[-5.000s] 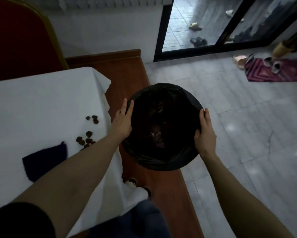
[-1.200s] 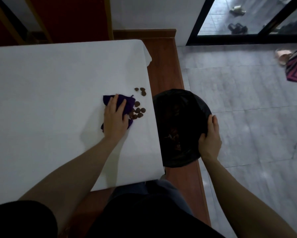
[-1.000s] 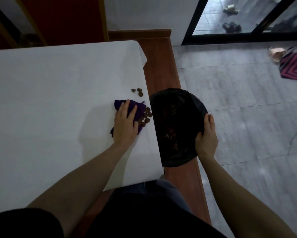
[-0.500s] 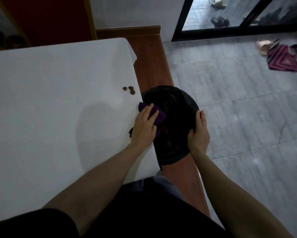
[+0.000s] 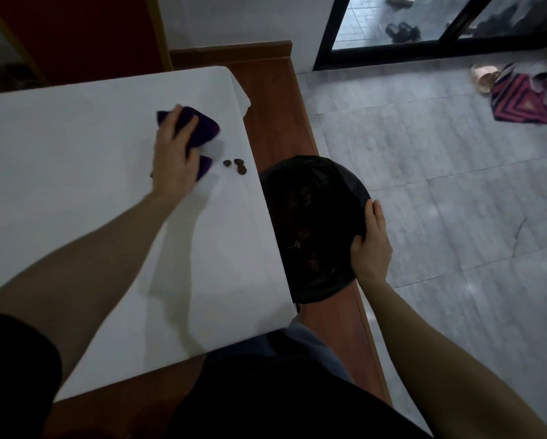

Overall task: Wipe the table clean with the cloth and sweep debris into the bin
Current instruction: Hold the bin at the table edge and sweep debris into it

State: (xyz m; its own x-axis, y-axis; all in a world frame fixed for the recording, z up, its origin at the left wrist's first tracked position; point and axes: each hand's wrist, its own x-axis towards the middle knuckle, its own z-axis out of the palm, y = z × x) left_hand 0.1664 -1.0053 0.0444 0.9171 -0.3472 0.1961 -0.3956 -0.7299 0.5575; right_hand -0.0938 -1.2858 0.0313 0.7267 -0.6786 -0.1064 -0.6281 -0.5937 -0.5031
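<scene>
1. We have our left hand [image 5: 174,160] on the tabletop [image 5: 75,172], which is covered in white cloth. Its grip is closed on the bunched dark purple wiping cloth [image 5: 199,128], with the fingers curled over the top of it.
2. Three small brown bits of debris [image 5: 236,164] lie just beside the purple cloth, to its right. They sit between it and the tabletop's right edge.
3. Our right hand [image 5: 371,245] grasps the far rim of the round bin lined with a black plastic bag [image 5: 313,217]. The thumb hooks over the rim and the palm lies on the outside. The bin sits tucked against the table edge, below the level of the top.
4. We judge the step in hand to be sweeping these last bits into the bin.
5. To do it well, we would set the cloth down flat behind the debris, on the side away from the bin. Then we would press lightly and push in one steady stroke, rightward and toward us.
6. The bin's mouth lies nearer to us than the debris does, so we should angle the stroke or slide the bin forward.
7. The left forearm reaches out long across the tabletop; the right arm is bent, wrist low beside the bin.
</scene>
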